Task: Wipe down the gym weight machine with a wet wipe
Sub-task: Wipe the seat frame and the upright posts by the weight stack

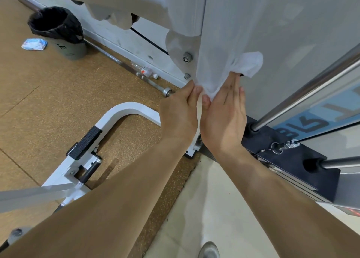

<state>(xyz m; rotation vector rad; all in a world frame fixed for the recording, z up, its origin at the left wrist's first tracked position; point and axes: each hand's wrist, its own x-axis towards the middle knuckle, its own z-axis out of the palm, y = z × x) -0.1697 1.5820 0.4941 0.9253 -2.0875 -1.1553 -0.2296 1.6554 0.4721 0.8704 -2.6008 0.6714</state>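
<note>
Head view: a thin, see-through white wet wipe (211, 78) lies stretched up the smooth white post (202, 14) of the weight machine, long axis along the post, with a crumpled bunch just beyond the right fingertips. The left hand (179, 111) pinches the wipe's lower edge. The right hand (224, 119) presses it flat with straight fingers (233, 90).

Right of the fingers run shiny steel rods (311, 82), a black weight block (272, 139) and a blue label (311, 119) whose writing is unreadable. Far left of the fingers, a black-bagged bin (56, 26) stands on speckled cork floor (58, 94).

wipe (247, 63) white | machine frame (128, 109) white | floor (58, 102) speckled tan | bin liner (54, 22) black | tread pad (85, 141) black, ribbed
</note>
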